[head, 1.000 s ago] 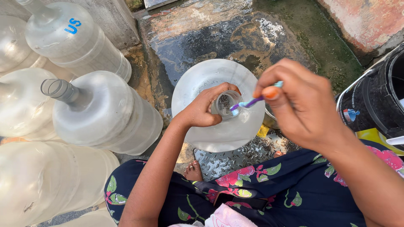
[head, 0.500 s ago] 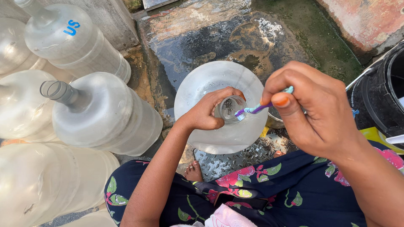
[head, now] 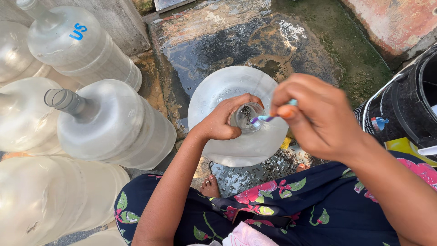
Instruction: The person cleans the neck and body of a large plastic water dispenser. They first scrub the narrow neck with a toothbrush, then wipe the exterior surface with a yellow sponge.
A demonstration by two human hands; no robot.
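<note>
Center of frame: big clear water jug (head: 227, 146) standing upright on wet stone, seen from straight above, so you're looking down on its round shoulder and open neck (head: 248, 117). Left hand (head: 225, 120) comes up from the bottom-middle and is wrapped around that neck, thumb and fingers curled close on its left side, holding it tight. The neck's rim shows just right of the fingertips, w/ some dark specks visible inside.

Right hand (head: 318, 116) is right of center, fingers pinched narrow around a toothbrush (head: 268, 117), purple/blue handle w/ a light teal end poking out by the thumb. The brush head end sits at the neck's rim, touching or just inside it, can't tell exactly which bc it's small. So brush runs from the right-hand fingertips leftward into the neck, and both hands are nearly meeting over the jug's top.

Rest of the scene: a pile of same-type clear jugs (head: 114, 123) lying on their sides across the left of the frame, one w/ its open neck pointing upper left. Black bucket (head: 405, 109) at the right edge. Wet stone slab (head: 218, 41) w/ greenish patches fills the top middle. Dark floral-print clothing (head: 291, 209) along the bottom, and a bare foot (head: 210, 186) peeking out just under the jug.
</note>
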